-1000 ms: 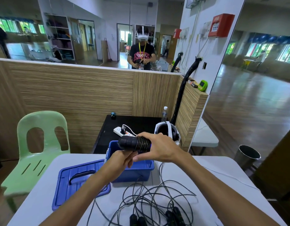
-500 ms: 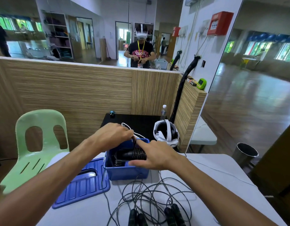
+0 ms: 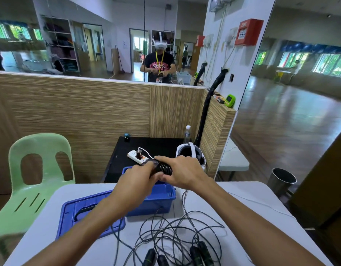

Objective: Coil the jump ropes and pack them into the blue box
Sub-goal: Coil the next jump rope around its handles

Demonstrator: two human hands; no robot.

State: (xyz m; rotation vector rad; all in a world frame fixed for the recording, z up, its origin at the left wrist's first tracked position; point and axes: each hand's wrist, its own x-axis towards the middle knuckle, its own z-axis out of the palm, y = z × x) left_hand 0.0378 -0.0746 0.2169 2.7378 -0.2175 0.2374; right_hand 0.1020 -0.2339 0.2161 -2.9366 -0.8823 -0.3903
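One white table point(image 3: 233, 204), smooth top, carries everything. Blue box point(image 3: 156, 200), moulded plastic and rectangular, sits mid-table toward the far edge; its ribbed blue lid point(image 3: 73, 217) lies flat just beside it, toward the table's left edge. Loose jump ropes point(image 3: 175, 233), thin dark cord in tangled loops, sprawl from the box's near wall to the near edge, where four black cylindrical handles point(image 3: 196, 254) lie (two pairs, side by side).

Both hands meet above the box's far rim. Left hand point(image 3: 136, 179) grips one end of the coiled rope bundle point(image 3: 162, 167); right hand point(image 3: 182, 172) curls round the other end, thumb underneath. The bundle is a black handle wrapped tight in glossy cord, ridged like a spring, lying roughly level.

Half a second ago the bundle sat lower, down inside the box, with the left hand lifted clear above it; now it is raised over the rim and held at both ends.
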